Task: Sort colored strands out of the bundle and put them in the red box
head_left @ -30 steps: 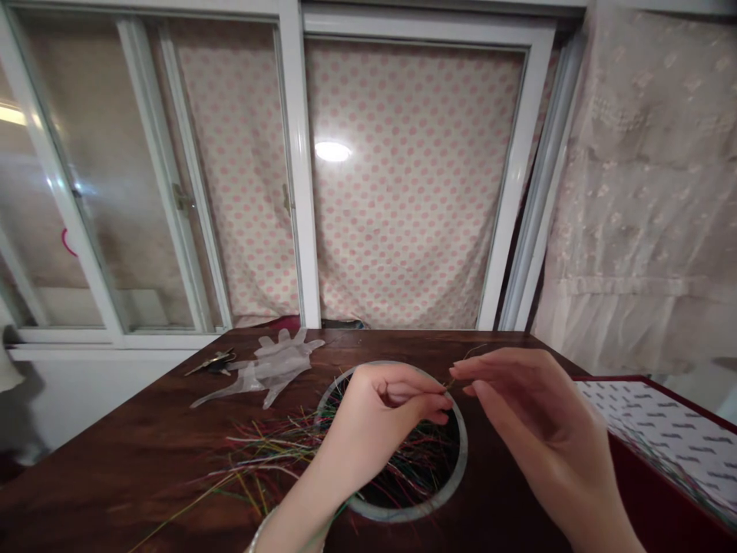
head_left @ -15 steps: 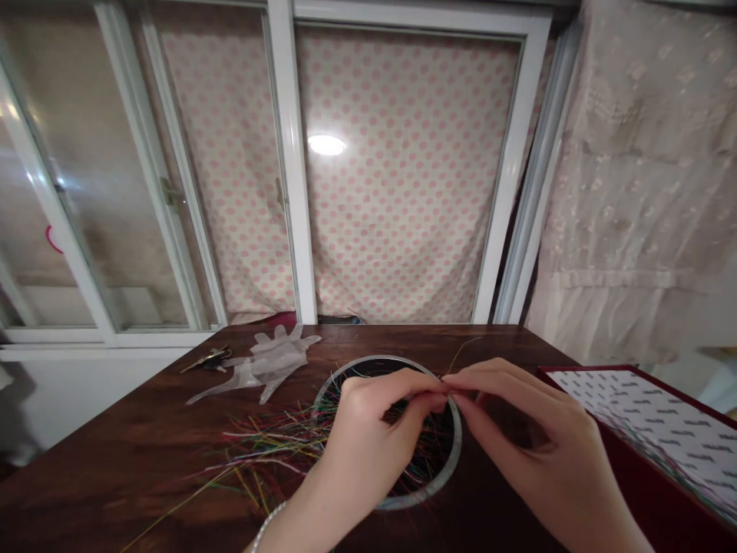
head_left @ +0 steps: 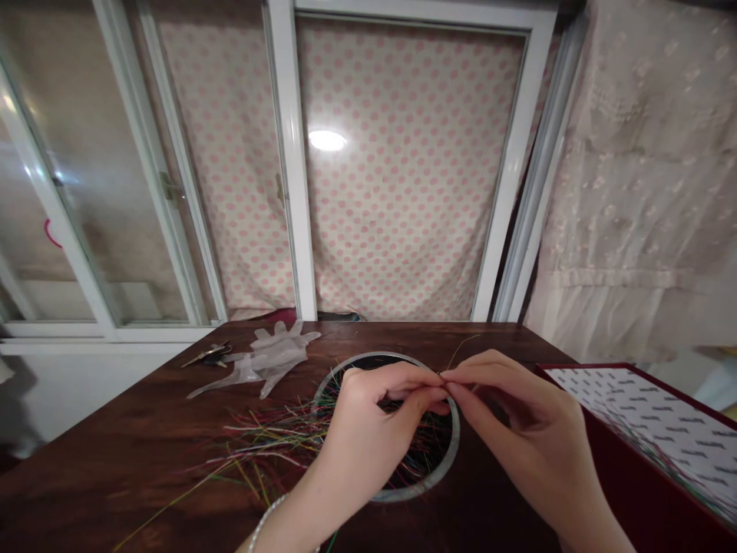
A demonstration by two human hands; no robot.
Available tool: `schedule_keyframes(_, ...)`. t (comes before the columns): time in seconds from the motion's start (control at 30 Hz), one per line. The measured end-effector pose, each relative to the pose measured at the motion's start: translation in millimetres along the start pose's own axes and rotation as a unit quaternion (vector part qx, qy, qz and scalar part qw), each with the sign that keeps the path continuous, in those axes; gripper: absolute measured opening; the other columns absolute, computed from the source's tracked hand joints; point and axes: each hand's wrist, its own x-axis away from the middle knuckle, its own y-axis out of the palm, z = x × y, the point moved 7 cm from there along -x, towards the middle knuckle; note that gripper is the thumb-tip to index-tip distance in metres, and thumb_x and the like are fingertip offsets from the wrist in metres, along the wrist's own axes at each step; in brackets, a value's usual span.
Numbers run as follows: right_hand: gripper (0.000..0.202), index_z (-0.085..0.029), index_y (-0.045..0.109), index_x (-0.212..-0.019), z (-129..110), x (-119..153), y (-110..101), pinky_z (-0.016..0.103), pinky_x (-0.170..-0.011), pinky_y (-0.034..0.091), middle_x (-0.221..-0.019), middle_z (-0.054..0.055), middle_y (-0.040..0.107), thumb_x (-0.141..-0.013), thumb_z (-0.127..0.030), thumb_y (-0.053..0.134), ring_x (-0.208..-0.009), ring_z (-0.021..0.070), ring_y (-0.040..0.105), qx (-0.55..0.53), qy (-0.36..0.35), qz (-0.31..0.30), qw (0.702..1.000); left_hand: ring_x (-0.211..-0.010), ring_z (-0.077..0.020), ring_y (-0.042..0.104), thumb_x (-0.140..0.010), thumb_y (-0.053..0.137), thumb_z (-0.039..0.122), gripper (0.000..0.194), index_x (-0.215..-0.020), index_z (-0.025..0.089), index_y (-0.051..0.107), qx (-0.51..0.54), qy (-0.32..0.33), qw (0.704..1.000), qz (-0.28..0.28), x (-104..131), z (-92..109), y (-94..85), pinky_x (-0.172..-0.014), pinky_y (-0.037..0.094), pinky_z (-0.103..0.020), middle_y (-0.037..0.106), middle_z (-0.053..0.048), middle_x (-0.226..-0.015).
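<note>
Above a round container with a grey rim [head_left: 451, 449], my left hand [head_left: 383, 430] and my right hand [head_left: 527, 422] meet at the fingertips. Both hands are closed in a pinch on a thin yellowish wire [head_left: 457, 349], whose free end curves up behind the right fingers. The pinched part is too small to make out. Many thin coloured wires [head_left: 270, 438] lie in the container and stick out over its left side. My left forearm and hand hide part of the container and the wires.
A clear plastic glove [head_left: 268, 361] and some keys [head_left: 210, 355] lie at the back left of the dark wooden table [head_left: 127, 445]. On the right stands a dark red box [head_left: 619, 461] with patterned white lining and more wires. A window with a dotted curtain [head_left: 397, 169] is behind.
My right hand has turned slightly, and its thumb and fingers sit closer together. Both hands remain joined at the fingertips. The view has shifted a little.
</note>
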Motion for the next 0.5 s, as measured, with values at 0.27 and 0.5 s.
schedule_keyframes(0.27, 0.023, -0.026, 0.066, -0.092, 4.5, 2.0, 0.1, 0.024, -0.061, 0.050, -0.083, -0.001, 0.062, -0.081, -0.008, 0.060, -0.075, 0.0113, 0.060, -0.012, 0.006, -0.001, 1.000, -0.060, -0.0115, 0.070, -0.075, 0.060, 0.002, 0.018, -0.074, 0.015, 0.072, 0.006, -0.006, 1.000, -0.001, -1.9, 0.3, 0.2, -0.058, 0.055, -0.014, 0.073, -0.002, -0.068)
schedule_keyframes(0.5, 0.021, -0.025, 0.066, -0.089, 4.5, 1.4, -1.2, 0.024, -0.064, 0.050, -0.082, -0.001, 0.062, -0.079, -0.006, 0.061, -0.076, 0.0108, 0.060, 0.003, -0.006, 0.014, 1.000, -0.060, -0.0110, 0.070, -0.076, 0.060, 0.003, 0.017, -0.073, 0.015, 0.072, 0.007, -0.004, 1.000, -0.002, -1.0, -0.1, 1.7, -0.058, 0.055, -0.013, 0.073, -0.002, -0.067)
